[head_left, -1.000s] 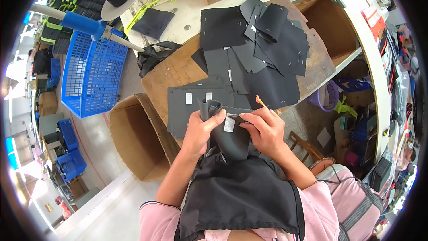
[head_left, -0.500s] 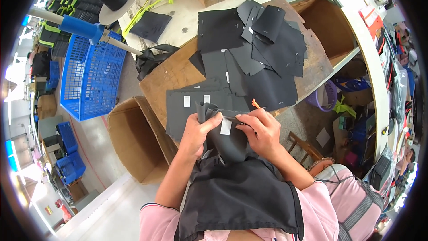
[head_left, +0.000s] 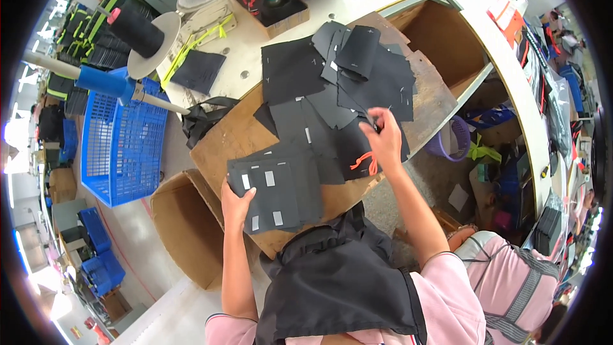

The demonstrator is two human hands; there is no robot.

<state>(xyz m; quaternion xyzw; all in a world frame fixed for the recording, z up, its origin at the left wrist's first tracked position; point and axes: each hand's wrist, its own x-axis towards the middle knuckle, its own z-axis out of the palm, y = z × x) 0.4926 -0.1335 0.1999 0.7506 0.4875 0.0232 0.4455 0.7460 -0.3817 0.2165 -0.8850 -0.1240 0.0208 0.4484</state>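
My left hand (head_left: 237, 206) rests at the left edge of a stack of dark grey fabric pieces (head_left: 287, 182) with small white labels, its thumb on top; the fingers' undersides are hidden. Over the pile of loose dark fabric pieces (head_left: 383, 89) my right hand (head_left: 385, 144) is closed on a small dark tool that looks like thread snips (head_left: 373, 119), mostly hidden by the fingers. An orange cord (head_left: 369, 162) hangs below that hand. Both the stack and the pile lie on a worn brown board (head_left: 233, 124).
An open cardboard box (head_left: 185, 230) stands left of the board, beyond it a blue plastic basket (head_left: 121, 147). Black thread cones (head_left: 137, 35) and a small box with a teal-capped bottle (head_left: 271, 9) are at the back. A purple basket (head_left: 452, 139) sits below right.
The labelled fabric piece held up between both hands is now down at the stack. My left hand has moved down-left onto the stack's edge; my right hand has reached up over the pile.
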